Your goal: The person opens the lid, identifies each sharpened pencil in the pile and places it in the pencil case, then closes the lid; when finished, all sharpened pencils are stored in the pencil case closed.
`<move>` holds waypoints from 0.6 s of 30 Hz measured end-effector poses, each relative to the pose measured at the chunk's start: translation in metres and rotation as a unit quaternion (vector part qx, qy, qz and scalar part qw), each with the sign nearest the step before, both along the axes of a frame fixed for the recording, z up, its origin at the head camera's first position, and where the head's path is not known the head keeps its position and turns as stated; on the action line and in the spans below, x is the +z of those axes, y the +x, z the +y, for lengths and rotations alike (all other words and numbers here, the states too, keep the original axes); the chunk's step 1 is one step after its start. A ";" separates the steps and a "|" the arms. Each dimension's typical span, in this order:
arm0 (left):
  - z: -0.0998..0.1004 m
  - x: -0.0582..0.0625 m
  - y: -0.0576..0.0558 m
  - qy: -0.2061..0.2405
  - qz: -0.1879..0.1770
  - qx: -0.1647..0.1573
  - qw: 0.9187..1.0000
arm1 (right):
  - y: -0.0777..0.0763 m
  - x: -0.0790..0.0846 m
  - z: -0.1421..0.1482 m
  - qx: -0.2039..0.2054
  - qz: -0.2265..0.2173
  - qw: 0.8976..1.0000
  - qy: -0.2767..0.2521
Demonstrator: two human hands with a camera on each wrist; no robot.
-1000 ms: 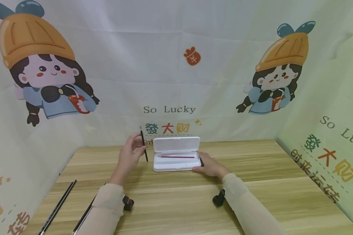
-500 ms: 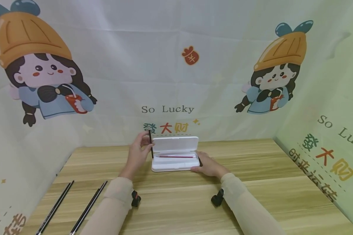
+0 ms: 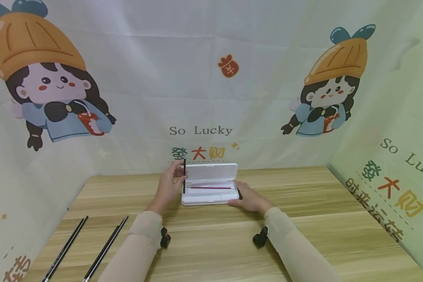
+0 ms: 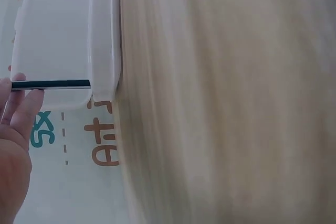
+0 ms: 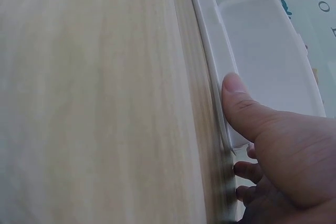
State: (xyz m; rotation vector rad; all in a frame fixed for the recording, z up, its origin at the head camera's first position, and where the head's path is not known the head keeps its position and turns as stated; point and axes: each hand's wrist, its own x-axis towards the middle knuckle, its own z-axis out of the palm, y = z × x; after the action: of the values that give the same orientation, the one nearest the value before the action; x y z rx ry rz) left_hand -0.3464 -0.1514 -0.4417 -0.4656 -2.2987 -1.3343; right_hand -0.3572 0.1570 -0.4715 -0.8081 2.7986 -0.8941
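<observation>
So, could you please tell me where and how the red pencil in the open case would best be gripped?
I'd pinch the red pencil around its middle, coming from above and the person's side. It lies lengthwise inside the white case, whose raised lid stands behind it, while the left hand and right hand occupy the two ends.

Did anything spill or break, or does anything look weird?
No, nothing looks spilled, broken or weird. The white case sits open, the left hand holds a black pencil upright at one end of it, and two groups of black pencils lie on the table.
</observation>
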 end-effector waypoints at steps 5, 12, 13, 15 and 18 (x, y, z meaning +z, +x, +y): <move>0.001 -0.001 -0.001 -0.017 0.011 -0.009 1.000 | 0.000 0.000 0.000 -0.002 -0.003 1.000 0.005; 0.008 0.000 -0.008 -0.101 0.012 -0.015 0.995 | 0.000 0.001 0.001 0.000 -0.004 1.000 -0.001; 0.009 0.001 -0.009 -0.115 0.019 -0.017 0.993 | 0.000 0.001 0.001 0.001 -0.004 1.000 0.000; 0.012 0.002 -0.011 -0.140 0.028 -0.020 0.990 | 0.001 0.001 0.001 0.000 -0.004 1.000 0.000; 0.017 0.005 -0.011 -0.168 0.020 -0.020 0.985 | 0.001 0.001 0.001 -0.001 -0.005 1.000 -0.001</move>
State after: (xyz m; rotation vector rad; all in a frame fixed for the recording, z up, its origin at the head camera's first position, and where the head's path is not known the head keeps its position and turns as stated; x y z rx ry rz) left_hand -0.3575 -0.1346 -0.4369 -0.6423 -2.5001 -0.9441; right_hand -0.3566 0.1578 -0.4710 -0.8002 2.7916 -0.8980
